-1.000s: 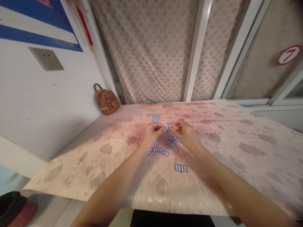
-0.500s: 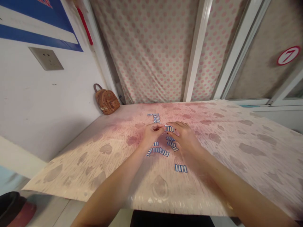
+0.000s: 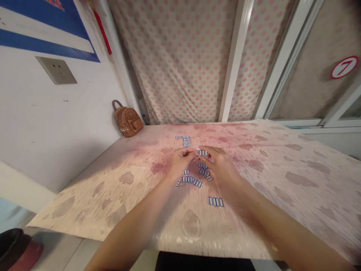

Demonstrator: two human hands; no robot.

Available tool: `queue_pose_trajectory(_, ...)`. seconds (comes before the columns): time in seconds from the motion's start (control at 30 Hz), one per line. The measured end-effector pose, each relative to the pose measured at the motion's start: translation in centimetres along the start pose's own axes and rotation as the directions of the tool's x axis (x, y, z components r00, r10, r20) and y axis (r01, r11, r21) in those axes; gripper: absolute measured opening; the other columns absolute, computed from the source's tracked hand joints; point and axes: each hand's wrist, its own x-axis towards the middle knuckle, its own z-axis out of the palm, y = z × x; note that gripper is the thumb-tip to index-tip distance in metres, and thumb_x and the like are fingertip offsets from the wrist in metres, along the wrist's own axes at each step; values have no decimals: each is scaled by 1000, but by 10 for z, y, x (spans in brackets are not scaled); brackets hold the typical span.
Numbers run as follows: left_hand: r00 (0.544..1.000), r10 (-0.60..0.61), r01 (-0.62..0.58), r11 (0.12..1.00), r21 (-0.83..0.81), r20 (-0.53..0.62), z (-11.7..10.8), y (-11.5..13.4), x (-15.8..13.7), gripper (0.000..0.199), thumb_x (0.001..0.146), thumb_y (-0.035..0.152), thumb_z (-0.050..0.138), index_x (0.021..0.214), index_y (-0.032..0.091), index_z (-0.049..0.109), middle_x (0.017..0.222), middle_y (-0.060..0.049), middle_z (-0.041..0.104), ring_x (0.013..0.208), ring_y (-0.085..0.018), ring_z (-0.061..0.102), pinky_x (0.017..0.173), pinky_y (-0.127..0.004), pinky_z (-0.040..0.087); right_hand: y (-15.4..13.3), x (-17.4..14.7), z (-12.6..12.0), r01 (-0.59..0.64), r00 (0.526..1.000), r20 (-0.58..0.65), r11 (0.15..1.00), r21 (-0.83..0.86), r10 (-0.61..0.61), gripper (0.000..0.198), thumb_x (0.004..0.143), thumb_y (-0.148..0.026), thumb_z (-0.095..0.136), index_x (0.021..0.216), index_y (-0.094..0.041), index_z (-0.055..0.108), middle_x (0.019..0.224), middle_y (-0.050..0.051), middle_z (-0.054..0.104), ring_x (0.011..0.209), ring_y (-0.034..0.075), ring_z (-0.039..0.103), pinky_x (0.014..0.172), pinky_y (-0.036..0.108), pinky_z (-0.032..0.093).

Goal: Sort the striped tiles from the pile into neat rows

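Between my two hands, above the table, is a small flat blue-and-white striped piece [image 3: 202,153]. My left hand [image 3: 182,160] pinches it at its left end with thumb and forefinger. The fingers of my right hand [image 3: 218,160] are closed around its right end. Below them lie similar striped pieces: a loose cluster [image 3: 191,180] by my left wrist, a few more [image 3: 205,173] beside my right hand, and a separate one [image 3: 216,201] nearer to me. Farther off, a stack-like column of striped pieces [image 3: 186,142] lies past my fingertips. My left wrist and right hand partly hide some pieces.
A pale tablecloth with heart shapes [image 3: 126,178] covers the table. At the back left corner sits a small brown backpack [image 3: 129,121] against the wall. A dotted curtain [image 3: 180,67] hangs behind the table's far edge. A dark bin [image 3: 17,250] stands on the floor at the left.
Both hands keep their grip on the striped piece, almost unmoved. The whole view has shifted very slightly.
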Motion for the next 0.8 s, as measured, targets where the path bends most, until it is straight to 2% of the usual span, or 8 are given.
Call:
queue_pose_trajectory(0.23, 999, -44, 44, 997, -65, 4, 2, -2, -5, 23, 69, 35, 77, 81, 15, 75, 70, -4, 70, 63, -12, 61, 68, -26, 49, -1, -1, 2, -24, 1000, 14, 999, -23, 24, 31, 90, -20, 58, 121, -18, 63, 107, 9, 70, 81, 23, 62, 83, 40, 48)
queue_pose_trajectory(0.4, 999, -29, 30, 998, -49, 17, 2, 0, -7, 22, 70, 36, 76, 79, 15, 74, 73, -4, 71, 64, -11, 61, 67, -24, 48, -1, -2, 3, -3, 1000, 5, 1000, -30, 4, 26, 89, -19, 60, 114, -21, 65, 106, 5, 71, 77, 21, 62, 81, 38, 47)
queue_pose_trajectory(0.63, 1000, -9, 9, 1000, -26, 21, 2, -3, -2, 17, 69, 31, 75, 75, 15, 73, 68, -3, 69, 61, -11, 58, 63, -24, 45, -6, -2, 1, -32, 999, 31, 999, -19, 33, 26, 88, -19, 59, 113, -21, 65, 104, 6, 71, 78, 21, 62, 80, 36, 46)
queue_pose_trajectory(0.73, 1000, 5, -5, 1000, 2, 7, 1, -2, -2, 18, 71, 32, 74, 75, 15, 73, 66, -2, 68, 60, -11, 57, 62, -24, 44, -9, 0, -2, -86, 996, 35, 996, 8, 86, 27, 87, -22, 60, 114, -22, 64, 100, 5, 71, 77, 20, 62, 76, 33, 46)
queue_pose_trajectory(0.8, 999, 24, -24, 1000, 6, -22, -1, -2, -2, 19, 71, 33, 74, 77, 15, 74, 67, -2, 68, 60, -11, 57, 61, -23, 43, -8, 1, -6, -178, 983, 48, 983, 41, 176, 25, 87, -23, 59, 112, -21, 64, 92, 4, 71, 75, 19, 62, 70, 29, 44)
